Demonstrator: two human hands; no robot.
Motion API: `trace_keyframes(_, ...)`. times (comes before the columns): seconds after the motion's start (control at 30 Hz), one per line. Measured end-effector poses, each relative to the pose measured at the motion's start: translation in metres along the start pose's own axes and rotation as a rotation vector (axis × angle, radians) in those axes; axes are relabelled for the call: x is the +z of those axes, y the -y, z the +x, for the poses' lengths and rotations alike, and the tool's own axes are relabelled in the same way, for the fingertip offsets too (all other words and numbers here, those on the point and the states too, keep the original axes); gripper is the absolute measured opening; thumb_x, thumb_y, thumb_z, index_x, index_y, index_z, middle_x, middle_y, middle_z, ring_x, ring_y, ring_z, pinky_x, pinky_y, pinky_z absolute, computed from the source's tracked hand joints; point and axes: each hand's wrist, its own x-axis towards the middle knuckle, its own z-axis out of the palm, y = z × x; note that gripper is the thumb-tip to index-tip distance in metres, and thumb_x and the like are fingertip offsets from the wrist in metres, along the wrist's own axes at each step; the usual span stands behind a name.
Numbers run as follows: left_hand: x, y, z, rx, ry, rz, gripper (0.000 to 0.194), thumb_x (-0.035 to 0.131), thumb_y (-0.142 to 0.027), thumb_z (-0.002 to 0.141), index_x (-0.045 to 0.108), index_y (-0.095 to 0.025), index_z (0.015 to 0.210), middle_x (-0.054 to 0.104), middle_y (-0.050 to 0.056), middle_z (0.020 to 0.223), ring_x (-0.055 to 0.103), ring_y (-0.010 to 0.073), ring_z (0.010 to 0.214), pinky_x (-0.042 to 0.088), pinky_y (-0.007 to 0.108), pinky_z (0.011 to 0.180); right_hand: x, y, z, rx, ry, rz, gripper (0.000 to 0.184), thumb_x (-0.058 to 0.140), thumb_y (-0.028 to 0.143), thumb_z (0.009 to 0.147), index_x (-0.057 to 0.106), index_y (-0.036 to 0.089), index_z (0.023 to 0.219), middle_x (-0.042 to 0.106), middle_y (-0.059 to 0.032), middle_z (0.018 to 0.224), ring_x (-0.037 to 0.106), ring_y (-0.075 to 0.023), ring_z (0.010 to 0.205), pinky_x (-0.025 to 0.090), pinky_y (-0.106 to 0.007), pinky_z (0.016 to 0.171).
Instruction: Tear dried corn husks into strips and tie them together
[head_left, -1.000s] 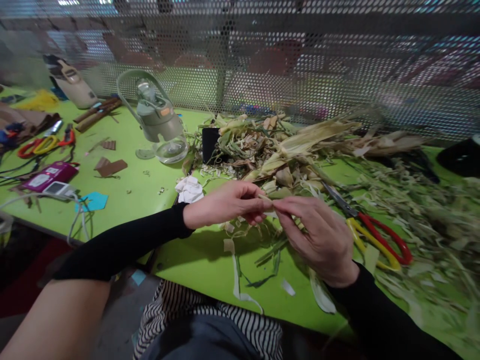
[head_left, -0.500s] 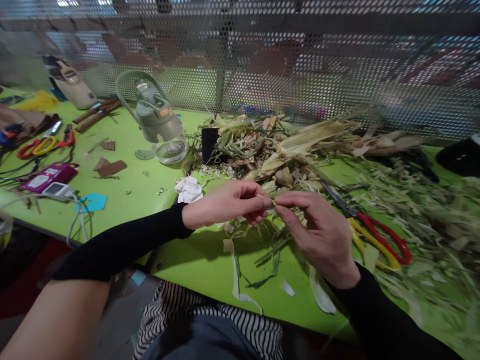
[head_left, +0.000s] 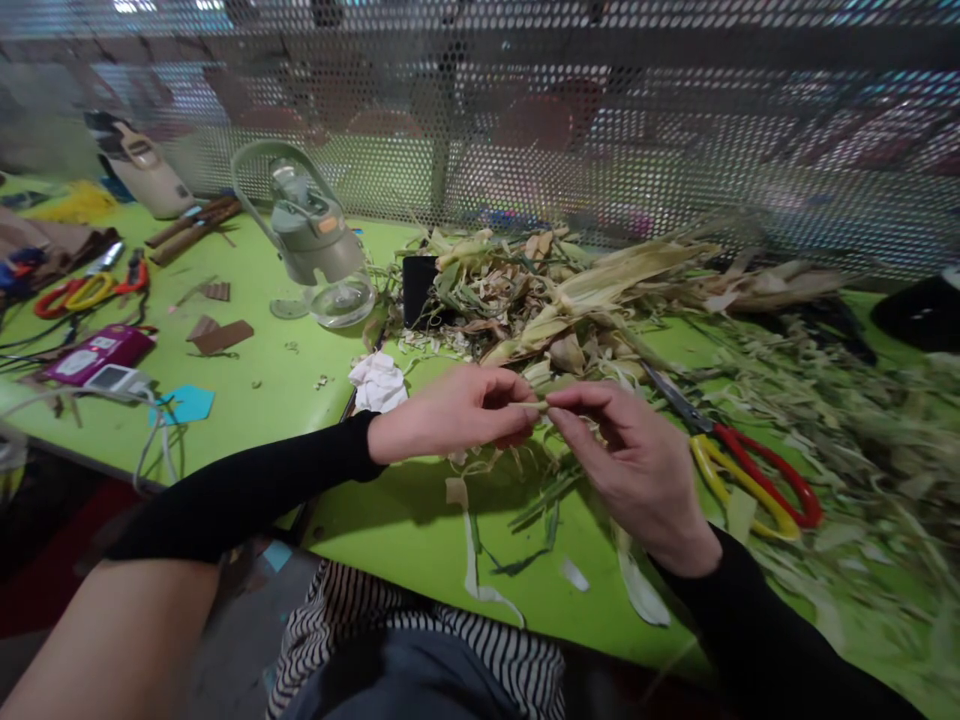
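Note:
Between my fingertips runs a thin pale strip of corn husk (head_left: 537, 405). My left hand (head_left: 472, 408) pinches one end of it, and my right hand (head_left: 637, 460) pinches the other between thumb and forefinger. Both hands are over the green table (head_left: 405, 550), their fingertips close together. Behind them lies a heap of dried corn husks (head_left: 600, 285). Scissors (head_left: 739, 460) with red and yellow handles rest just right of my right hand. A crumpled white tissue (head_left: 379, 380) is beside my left wrist. Below my hands are a curled husk strip (head_left: 471, 560) and green scraps.
A clear bottle with a green lid (head_left: 322, 240) stands at the back. On the left are a purple device (head_left: 101, 352) with cables, another pair of scissors (head_left: 82, 290) and a beige bottle (head_left: 142, 170). Shredded husk (head_left: 862, 440) covers the right side. A perforated metal screen (head_left: 480, 120) bounds the back.
My fingertips have parted slightly, so more of the husk strip shows between them. My left thumb has shifted a little left. The things on the table stay put.

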Motion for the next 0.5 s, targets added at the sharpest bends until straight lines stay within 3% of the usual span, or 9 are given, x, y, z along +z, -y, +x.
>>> trace_keyframes(0.13,-0.0014,-0.0011,0.0005,-0.060,0.065,-0.127,0.018,0.057,-0.029,0.094,0.059,-0.014,0.085,0.062,-0.002,0.071,0.057,0.0075,0.063,0.048,0.024,0.067,-0.0021,0.0004,0.0020,-0.146,0.025,-0.103,0.012,0.061,0.015,0.092,0.067,0.025,0.096,0.075,-0.0039,0.092,0.072,-0.0205,0.084,0.059,-0.035,0.076)
trace_keyframes(0.23,-0.0033,-0.0014,0.0007,-0.074,0.091,-0.147,0.023,0.059,-0.035,0.094,0.059,-0.014,0.085,0.062,-0.002,0.071,0.059,0.0082,0.065,0.048,0.024,0.067,-0.0027,-0.0006,0.0018,-0.171,0.044,-0.083,0.014,0.061,0.014,0.092,0.067,0.025,0.097,0.075,-0.0036,0.094,0.072,-0.0204,0.086,0.059,-0.036,0.077)
trace_keyframes(0.5,-0.0029,0.0021,0.0023,0.010,0.006,-0.084,0.027,0.065,-0.042,0.088,0.059,-0.015,0.083,0.057,-0.005,0.068,0.050,0.0068,0.061,0.040,0.022,0.060,-0.0009,-0.0019,-0.0003,0.097,0.050,0.153,0.009,0.066,0.026,0.092,0.068,0.024,0.100,0.074,-0.0034,0.093,0.071,-0.0175,0.080,0.061,-0.031,0.072)
